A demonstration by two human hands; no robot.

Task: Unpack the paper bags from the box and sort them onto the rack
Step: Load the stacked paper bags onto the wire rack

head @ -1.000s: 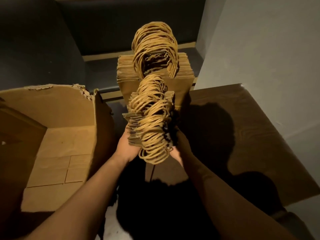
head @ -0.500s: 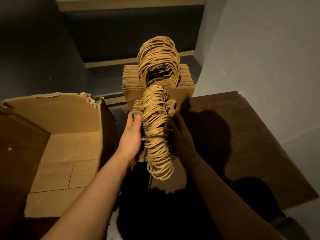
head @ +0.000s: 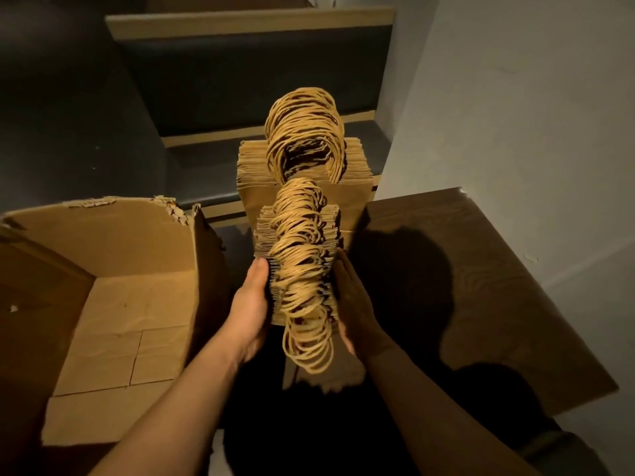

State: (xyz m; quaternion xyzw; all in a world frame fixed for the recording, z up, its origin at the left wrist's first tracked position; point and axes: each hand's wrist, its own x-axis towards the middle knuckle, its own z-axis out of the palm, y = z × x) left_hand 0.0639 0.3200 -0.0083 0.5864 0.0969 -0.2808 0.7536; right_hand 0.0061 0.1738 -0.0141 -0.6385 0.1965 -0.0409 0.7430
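Note:
A bundle of small brown paper bags (head: 299,255) with twisted paper handles stands on edge in the middle. My left hand (head: 252,300) presses flat against its left side. On the opposite side my right hand (head: 354,304) presses with straight fingers. Behind this bundle stands a taller stack of larger paper bags (head: 305,166), handles up, on the dark rack shelf (head: 192,176). The open cardboard box (head: 113,304) sits at the left, and I see only its bare bottom.
A brown box flap (head: 481,286) spreads out at the right, beside the grey wall (head: 515,115). Dark shelves with tan edges (head: 247,24) rise behind the bags. Deep shadow covers the floor below my arms.
My hands slid from under the small bundle up to its sides and flattened. The bundle now stands lower and further forward, against the larger stack.

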